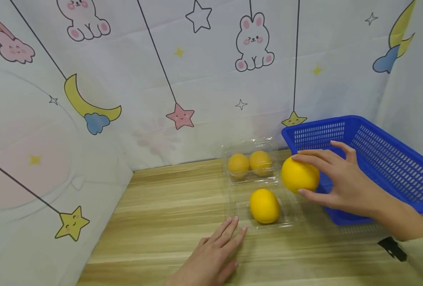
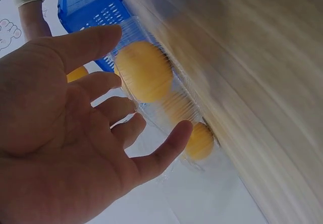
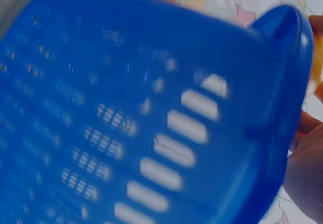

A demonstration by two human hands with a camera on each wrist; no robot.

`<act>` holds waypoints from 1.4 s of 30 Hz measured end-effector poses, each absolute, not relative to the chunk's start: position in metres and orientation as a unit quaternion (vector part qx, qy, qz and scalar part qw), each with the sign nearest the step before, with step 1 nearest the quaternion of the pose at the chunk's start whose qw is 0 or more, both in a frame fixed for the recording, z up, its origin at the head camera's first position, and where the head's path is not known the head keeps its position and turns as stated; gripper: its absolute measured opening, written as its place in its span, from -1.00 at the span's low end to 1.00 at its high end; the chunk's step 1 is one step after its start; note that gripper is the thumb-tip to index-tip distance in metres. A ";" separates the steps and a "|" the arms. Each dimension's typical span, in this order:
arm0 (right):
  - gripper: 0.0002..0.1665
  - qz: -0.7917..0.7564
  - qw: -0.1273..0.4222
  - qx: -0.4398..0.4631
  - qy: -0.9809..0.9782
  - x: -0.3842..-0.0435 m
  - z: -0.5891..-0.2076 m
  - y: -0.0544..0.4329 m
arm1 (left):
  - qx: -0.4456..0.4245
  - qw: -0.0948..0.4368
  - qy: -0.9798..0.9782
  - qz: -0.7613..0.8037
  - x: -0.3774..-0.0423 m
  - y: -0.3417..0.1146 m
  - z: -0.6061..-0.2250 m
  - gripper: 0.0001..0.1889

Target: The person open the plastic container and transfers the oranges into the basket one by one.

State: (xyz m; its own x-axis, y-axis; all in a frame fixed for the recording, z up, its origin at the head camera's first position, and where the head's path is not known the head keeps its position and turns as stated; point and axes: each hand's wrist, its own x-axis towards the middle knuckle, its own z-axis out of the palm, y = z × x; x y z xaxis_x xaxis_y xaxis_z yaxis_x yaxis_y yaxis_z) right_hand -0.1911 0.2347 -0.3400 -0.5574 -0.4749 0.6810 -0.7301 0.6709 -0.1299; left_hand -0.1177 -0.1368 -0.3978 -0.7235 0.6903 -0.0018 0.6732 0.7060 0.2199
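Over the basket (image 1: 375,159) rim, right hand (image 1: 343,182) grips an orange (image 1: 300,174), mid-transfer; left hand (image 1: 211,254) rests flat, fingers relaxed; next needs a careful lowering.

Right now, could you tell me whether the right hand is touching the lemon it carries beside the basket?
Touching. The head view shows the right hand gripping the lemon, fingers over its top and thumb under it, beside the blue basket.

The right hand (image 1: 340,178) curled its fingers and thumb around a yellow fruit (image 1: 298,174). Below and left of that fruit, the left hand (image 1: 211,256) lay flat, fingers straight.
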 end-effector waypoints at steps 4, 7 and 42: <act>-0.09 0.205 0.316 0.339 -0.862 -0.192 -0.335 0.246 | 0.370 0.042 0.923 0.100 -0.118 -0.137 -0.398 -0.18; -0.08 0.205 0.319 0.329 -0.865 -0.192 -0.332 0.254 | 0.370 0.041 0.923 0.096 -0.118 -0.138 -0.398 -0.19; -0.13 0.168 0.194 0.220 -0.941 -0.194 -0.368 0.314 | 0.349 0.072 0.926 0.122 -0.121 -0.137 -0.395 -0.17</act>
State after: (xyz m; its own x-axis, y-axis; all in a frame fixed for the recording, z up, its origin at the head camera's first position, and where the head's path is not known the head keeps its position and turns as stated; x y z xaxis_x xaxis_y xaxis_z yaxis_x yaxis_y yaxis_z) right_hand -0.1940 0.3137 -0.3681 -0.8279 -0.3486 0.4393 -0.4790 0.8470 -0.2306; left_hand -0.1208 -0.1375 -0.3950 -0.7455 0.6648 -0.0476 0.6299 0.7262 0.2754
